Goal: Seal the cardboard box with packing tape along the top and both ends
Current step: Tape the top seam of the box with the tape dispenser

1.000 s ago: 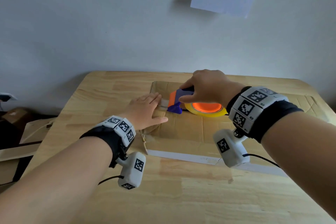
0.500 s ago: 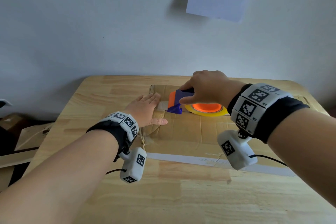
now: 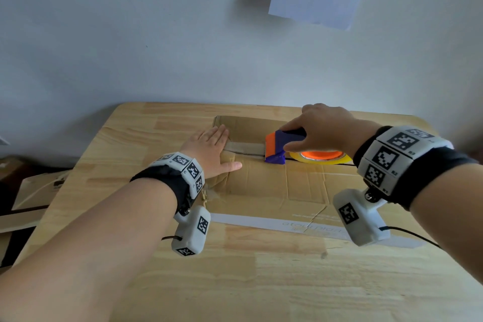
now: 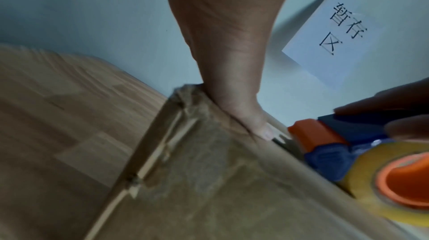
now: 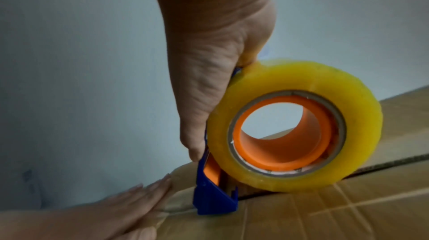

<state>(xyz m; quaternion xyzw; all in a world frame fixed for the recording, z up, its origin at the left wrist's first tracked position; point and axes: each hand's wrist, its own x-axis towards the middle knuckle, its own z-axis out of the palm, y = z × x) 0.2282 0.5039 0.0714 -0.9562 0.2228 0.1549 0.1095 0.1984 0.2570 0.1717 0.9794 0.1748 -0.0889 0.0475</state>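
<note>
The cardboard box (image 3: 274, 185) lies toward the far edge of the counter (image 3: 235, 282), flaps closed, so its contents are hidden. The left hand (image 3: 211, 151) presses flat, fingers straight and together, on the tape strip (image 3: 245, 148) at the box's left end. The right hand (image 3: 321, 129) curls its fingers round the tape dispenser (image 3: 279, 148), whose yellow roll (image 5: 294, 126) sits on the centre seam (image 5: 394, 163). If the left hand eases off, the started end may peel; a drifting pull would leave the seam's gap uncovered or wrinkle the tape.
</note>
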